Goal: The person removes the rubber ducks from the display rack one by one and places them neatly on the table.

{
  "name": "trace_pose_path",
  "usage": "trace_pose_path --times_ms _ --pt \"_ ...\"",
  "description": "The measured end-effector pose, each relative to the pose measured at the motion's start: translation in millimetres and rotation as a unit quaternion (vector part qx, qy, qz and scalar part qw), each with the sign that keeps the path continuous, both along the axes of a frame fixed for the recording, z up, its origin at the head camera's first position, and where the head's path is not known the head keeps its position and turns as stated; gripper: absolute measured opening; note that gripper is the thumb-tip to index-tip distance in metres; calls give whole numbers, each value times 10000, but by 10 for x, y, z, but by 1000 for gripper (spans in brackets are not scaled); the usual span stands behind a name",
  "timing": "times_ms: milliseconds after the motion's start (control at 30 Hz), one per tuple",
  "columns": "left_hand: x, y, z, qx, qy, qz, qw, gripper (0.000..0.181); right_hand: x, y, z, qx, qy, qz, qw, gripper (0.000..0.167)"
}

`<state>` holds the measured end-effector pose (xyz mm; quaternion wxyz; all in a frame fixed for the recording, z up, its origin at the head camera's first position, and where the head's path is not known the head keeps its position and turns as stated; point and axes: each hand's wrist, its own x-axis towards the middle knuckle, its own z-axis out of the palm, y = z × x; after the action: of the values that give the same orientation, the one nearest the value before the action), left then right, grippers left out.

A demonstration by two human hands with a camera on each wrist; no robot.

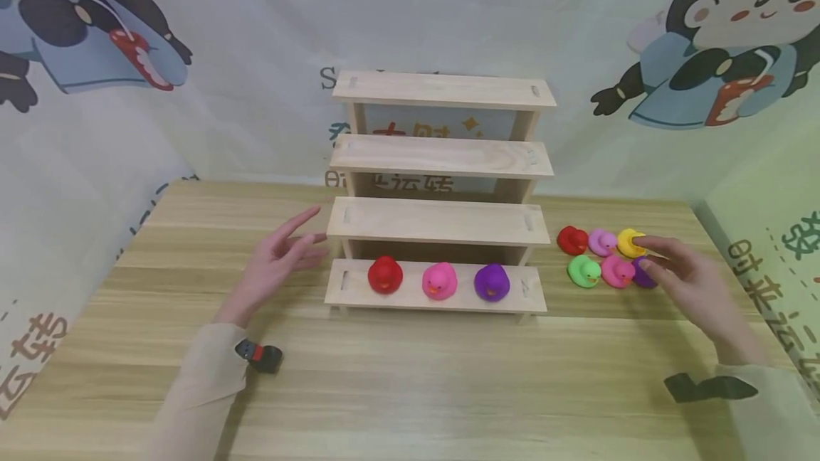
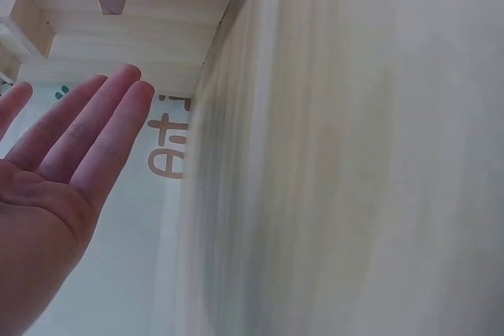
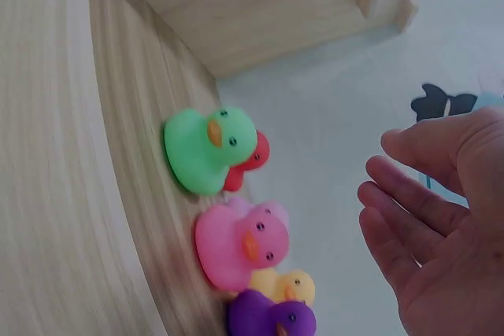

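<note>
Nine ducks, one stand and two hands, as we list them.

Stand: pale wood, four steps, upright on the worktop. On its lowest step we count three ducks, spaced apart, left to right: red duck, pink duck, purple duck.

Six further ducks, on the worktop just right of the stand, set close in two rows. Back row: second red duck, lilac duck, yellow duck. Front row: green duck, second pink duck, second purple duck.

Right hand: near the yellow and second purple ducks, partly covering both in the head view. Grip fairly wide, thumb and loosely bent fingers parted; the right wrist view shows a gap between it and the ducks.

Left hand: beside the left end of the stand, near the second step from the bottom. Grip wide, fingers extended, palm in view; whether a fingertip touches the wood we cannot tell.

Both arms: light sleeves and dark wrist devices.

Behind: a pale cloth with lettering and two cartoon figures, one at each upper corner.
</note>
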<state>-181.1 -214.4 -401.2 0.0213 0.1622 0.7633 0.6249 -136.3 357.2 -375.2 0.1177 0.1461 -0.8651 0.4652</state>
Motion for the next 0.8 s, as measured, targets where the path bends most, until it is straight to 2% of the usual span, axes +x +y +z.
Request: trace_pose_path --times_ms 233,400,533,800 --pt "70 -68 -33 -432 226 -235 9985 50 8 -192 13 200 118 296 9993 35" --pt "131 -97 -43 -627 46 -439 9971 50 9 -315 54 347 217 480 9980 34" --pt "190 -124 -43 -815 -137 -624 9946 51 19 -418 92 521 68 601 9968 32" --pt "266 -119 -29 -1187 -237 -951 9881 50 36 -642 121 792 -213 765 9937 30"
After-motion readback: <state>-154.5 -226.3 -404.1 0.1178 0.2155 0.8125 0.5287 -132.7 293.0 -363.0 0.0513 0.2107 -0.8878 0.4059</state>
